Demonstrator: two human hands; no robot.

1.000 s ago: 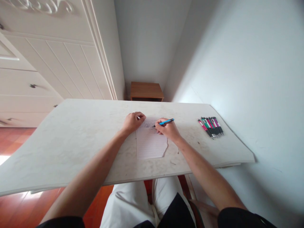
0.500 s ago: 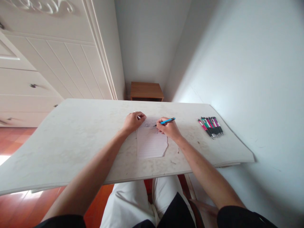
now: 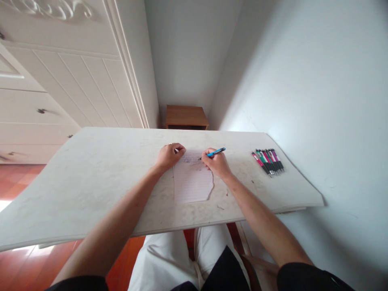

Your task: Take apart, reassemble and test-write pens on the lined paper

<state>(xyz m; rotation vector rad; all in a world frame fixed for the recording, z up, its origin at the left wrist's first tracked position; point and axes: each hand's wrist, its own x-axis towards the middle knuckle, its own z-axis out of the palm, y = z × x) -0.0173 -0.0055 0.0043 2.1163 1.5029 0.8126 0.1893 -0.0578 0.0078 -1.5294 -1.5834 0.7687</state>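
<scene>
A blue pen with a black clip and dark tip sits in my right hand, fingers closed around it. Its tip rests at the upper part of a torn sheet of lined paper, where dark scribbled marks cover several lines. My left hand lies at the sheet's upper left corner, its fingers curled and thumb meeting the forefinger, holding the paper down. A ring shows on that hand. The sheet's right edge is ragged, and both hands hide parts of its upper area.
A row of several pens in pink, green and purple lies on the white table at the right. The pale wall borders the table there. Beyond the far edge stands a small wooden stand; a white cabinet is at the left.
My right hand and the blue pen have shifted slightly to the right along the upper part of the paper. My left hand stays at the corner.
</scene>
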